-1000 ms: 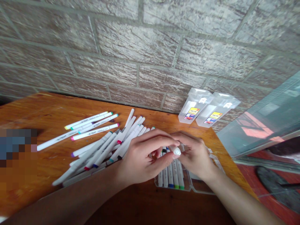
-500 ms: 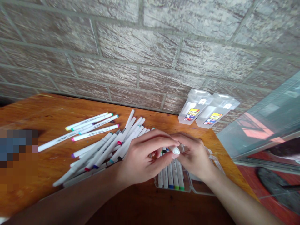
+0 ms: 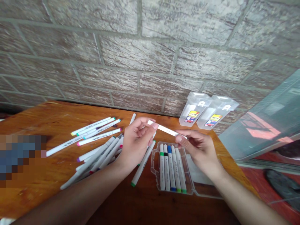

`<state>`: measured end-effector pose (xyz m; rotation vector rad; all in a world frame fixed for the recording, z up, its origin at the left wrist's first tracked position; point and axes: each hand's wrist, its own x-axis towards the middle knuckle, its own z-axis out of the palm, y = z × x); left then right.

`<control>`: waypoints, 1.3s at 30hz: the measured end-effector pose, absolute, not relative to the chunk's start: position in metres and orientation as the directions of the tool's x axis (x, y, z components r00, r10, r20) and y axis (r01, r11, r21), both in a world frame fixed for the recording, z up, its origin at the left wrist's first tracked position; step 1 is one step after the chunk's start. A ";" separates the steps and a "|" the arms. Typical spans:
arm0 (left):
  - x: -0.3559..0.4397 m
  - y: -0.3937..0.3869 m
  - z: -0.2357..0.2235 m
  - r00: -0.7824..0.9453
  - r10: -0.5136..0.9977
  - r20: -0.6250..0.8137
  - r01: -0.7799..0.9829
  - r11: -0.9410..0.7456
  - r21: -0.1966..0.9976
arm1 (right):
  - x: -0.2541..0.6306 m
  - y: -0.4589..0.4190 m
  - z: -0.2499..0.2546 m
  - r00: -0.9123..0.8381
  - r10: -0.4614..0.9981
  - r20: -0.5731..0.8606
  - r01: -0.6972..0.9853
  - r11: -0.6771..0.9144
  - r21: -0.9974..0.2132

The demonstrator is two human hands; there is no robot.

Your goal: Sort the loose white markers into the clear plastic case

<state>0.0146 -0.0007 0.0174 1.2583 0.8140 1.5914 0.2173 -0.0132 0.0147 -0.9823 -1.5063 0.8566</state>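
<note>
A white marker (image 3: pixel 167 129) is held level between both hands, above the table. My left hand (image 3: pixel 138 140) pinches its left end between thumb and fingers. At the other end, my right hand (image 3: pixel 199 148) grips the marker, its fingertips covering the tip. Below lies an open clear plastic case (image 3: pixel 156 156) with several white markers (image 3: pixel 172 168) side by side in it, some with green, black or blue bands. Beside and partly behind my left arm is a loose pile of white markers (image 3: pixel 100 154). One green-ended marker (image 3: pixel 143 165) lies between pile and case.
Two clear plastic boxes (image 3: pixel 191 109) with yellow labels stand by the brick wall (image 3: pixel 112 62). Several markers (image 3: pixel 96 125) lie apart at the left of the wooden table (image 3: pixel 58 115). A glass panel (image 3: pixel 253 125) is at the right, and a blurred-out patch covers the left edge.
The marker has turned from end-on to lengthwise across my view, and my hands have moved apart along it. The case below and a green-ended marker are now uncovered. The view has tilted slightly up.
</note>
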 end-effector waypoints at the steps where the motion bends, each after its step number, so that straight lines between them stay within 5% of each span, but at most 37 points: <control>1: 0.015 0.002 0.016 -0.043 0.941 0.335 -0.268 -0.334 0.904 | 0.218 -0.011 0.016 -0.021 0.929 0.368 0.056 0.369 -0.928; 7: 0.013 0.005 0.003 0.144 0.921 0.362 -0.020 -0.363 0.931 | 0.219 -0.008 0.026 0.074 0.950 0.302 -0.261 0.311 -0.914; 14: 0.010 0.000 -0.001 0.457 0.765 0.453 0.440 -0.637 0.633 | 0.213 -0.021 0.026 -0.014 0.851 0.524 -0.035 0.524 -0.851; 18: 0.012 -0.003 0.001 0.508 0.696 0.507 0.385 -0.710 0.590 | 0.210 -0.034 0.025 -0.216 0.692 0.689 0.132 0.720 -0.682; 23: 0.013 -0.006 0.004 0.510 0.673 0.535 0.323 -0.727 0.606 | 0.206 -0.042 0.026 -0.363 0.554 0.749 0.138 0.827 -0.545; 39: 0.013 -0.006 0.003 0.525 0.673 0.521 0.319 -0.723 0.613 | 0.204 -0.043 0.031 -0.374 0.586 0.719 0.171 0.805 -0.568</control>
